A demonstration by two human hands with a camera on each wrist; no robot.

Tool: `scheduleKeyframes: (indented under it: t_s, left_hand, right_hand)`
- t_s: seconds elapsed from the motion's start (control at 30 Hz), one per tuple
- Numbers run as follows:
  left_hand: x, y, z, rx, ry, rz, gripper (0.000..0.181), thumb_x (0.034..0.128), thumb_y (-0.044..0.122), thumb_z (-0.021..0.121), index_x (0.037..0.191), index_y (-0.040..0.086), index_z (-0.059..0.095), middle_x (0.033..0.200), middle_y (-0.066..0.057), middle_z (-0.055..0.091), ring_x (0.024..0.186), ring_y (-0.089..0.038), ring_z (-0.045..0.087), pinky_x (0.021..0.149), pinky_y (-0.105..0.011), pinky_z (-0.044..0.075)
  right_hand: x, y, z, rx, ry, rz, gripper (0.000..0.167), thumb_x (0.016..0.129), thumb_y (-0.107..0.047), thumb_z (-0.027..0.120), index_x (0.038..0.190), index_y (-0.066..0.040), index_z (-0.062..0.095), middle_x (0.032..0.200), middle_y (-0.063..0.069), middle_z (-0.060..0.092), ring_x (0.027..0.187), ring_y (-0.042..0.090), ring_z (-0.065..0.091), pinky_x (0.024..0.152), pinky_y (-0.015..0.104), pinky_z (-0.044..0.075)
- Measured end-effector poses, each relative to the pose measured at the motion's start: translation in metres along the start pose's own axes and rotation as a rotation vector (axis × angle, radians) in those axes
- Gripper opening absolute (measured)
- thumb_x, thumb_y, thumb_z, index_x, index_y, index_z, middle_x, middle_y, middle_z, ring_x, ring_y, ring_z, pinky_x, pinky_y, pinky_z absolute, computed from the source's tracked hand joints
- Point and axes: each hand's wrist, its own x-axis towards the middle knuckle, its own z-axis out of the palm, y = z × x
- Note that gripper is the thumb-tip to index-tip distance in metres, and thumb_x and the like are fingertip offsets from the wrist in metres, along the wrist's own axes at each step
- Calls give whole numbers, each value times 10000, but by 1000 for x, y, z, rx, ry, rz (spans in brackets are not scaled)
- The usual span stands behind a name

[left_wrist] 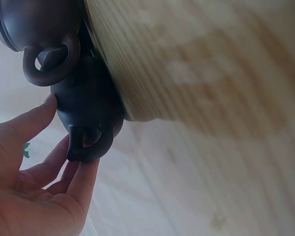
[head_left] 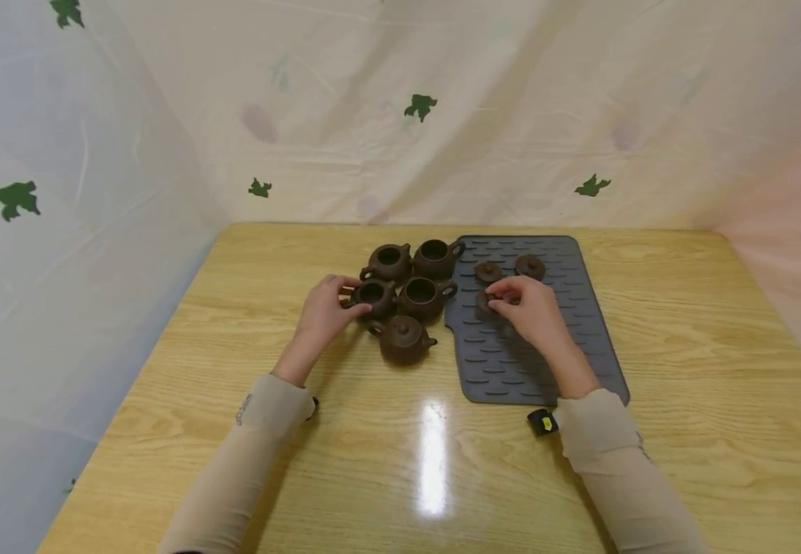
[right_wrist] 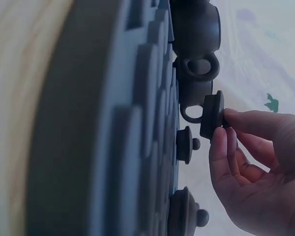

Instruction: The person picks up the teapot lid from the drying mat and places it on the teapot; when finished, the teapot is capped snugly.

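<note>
My left hand (head_left: 326, 314) holds a small dark brown teapot (head_left: 375, 291) that has no lid on. In the left wrist view the thumb presses its body and the fingers (left_wrist: 83, 184) lie around the handle side. My right hand (head_left: 532, 308) pinches a round brown lid (right_wrist: 212, 115) by its knob between thumb and fingers, raised off the dark grey mat (head_left: 532, 369). Two more lids, one at the back left (head_left: 488, 271) and one at the back right (head_left: 530, 267), lie on the mat with knobs up.
Three other open teapots, a back left one (head_left: 389, 263), a back right one (head_left: 435, 260) and a middle one (head_left: 422, 298), stand close by the held teapot. A lidded teapot (head_left: 404, 338) stands in front. Behind the wooden table (head_left: 372, 462) hangs a pale curtain (head_left: 345, 138).
</note>
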Motion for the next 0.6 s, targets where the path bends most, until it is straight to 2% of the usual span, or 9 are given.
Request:
scheduleKeyframes:
  t_s: [0.37, 0.6]
  left_hand:
    - [0, -1, 0, -11, -3, 2, 486, 893, 237, 763, 1307, 30, 611, 1342, -182, 561, 1220, -344, 596, 1010, -451, 536]
    - [1, 0, -1, -7, -8, -5, 483, 893, 243, 763, 1302, 35, 614, 1355, -180, 556, 1225, -344, 591, 1009, -453, 536]
  right_hand:
    - [4, -16, 5, 43, -8, -26, 197, 939, -157, 702, 1122, -91, 733, 1145, 149, 686, 977, 293, 647, 773, 431, 546]
    - [7, -25, 10, 72, -7, -57, 189, 939, -148, 701, 1114, -83, 730, 1125, 139, 686, 964, 286, 647, 805, 444, 554]
